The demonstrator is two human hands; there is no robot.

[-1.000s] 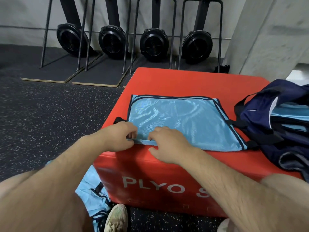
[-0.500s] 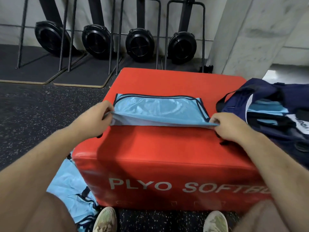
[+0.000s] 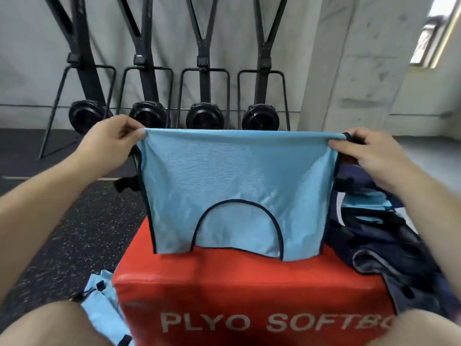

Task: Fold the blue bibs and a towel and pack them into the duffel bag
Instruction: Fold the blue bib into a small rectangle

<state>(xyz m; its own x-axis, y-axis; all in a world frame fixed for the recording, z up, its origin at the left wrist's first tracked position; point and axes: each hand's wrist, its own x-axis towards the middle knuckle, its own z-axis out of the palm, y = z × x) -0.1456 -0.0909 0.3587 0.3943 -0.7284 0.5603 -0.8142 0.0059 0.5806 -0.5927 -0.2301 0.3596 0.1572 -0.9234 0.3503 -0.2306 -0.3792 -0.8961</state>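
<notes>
A light blue mesh bib [image 3: 237,186] with dark trim hangs folded in front of me, its lower edge brushing the red plyo box [image 3: 249,290]. My left hand [image 3: 109,143] pinches its top left corner and my right hand [image 3: 366,156] pinches its top right corner, both raised above the box. The navy duffel bag [image 3: 389,248] lies open on the box's right side, with light blue fabric showing inside. More blue bibs [image 3: 104,308] lie on the floor at the box's left foot. No towel is visible.
Several black exercise machines [image 3: 204,116] stand upright against the grey wall behind the box. A concrete pillar [image 3: 349,71] rises at the right. Dark speckled rubber floor [image 3: 74,233] spreads to the left. My knees fill the bottom corners.
The bib lay flat on the box; my hands slid apart to its two ends and lifted it, so it now hangs stretched between them. My view has tilted upward.
</notes>
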